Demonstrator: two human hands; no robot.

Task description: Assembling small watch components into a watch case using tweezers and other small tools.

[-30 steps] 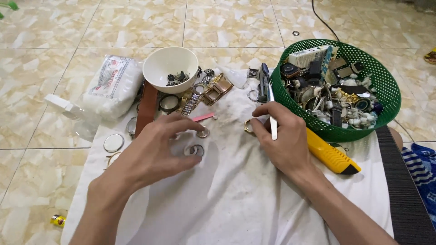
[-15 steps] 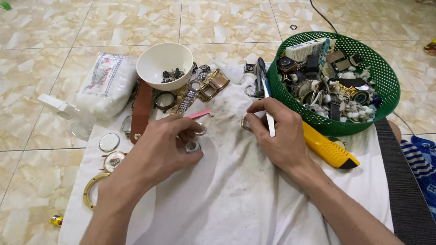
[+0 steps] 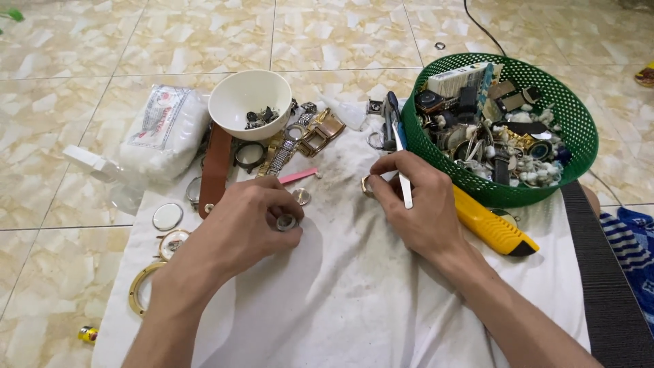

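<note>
The left hand lies palm-down on a white cloth spread over the tiled floor, its fingertips pinched together on a small round metal watch part. Just beyond those fingertips rest another small round metal piece and a pink stick. The right hand is curled shut around slim metal tweezers — their shaft runs along the index finger — while its thumb and fingertip also press a small gold-coloured piece against the cloth. Close to the right of that hand lies a yellow utility knife, and beyond it stands a green plastic basket heaped with watch parts. Farther out from the left hand are a brown leather strap, a white bowl holding small dark pieces, and several gold and silver watch bands. To the left of the left wrist lie a round glass disc and a gold watch bezel ring — both near the cloth's edge.
</note>
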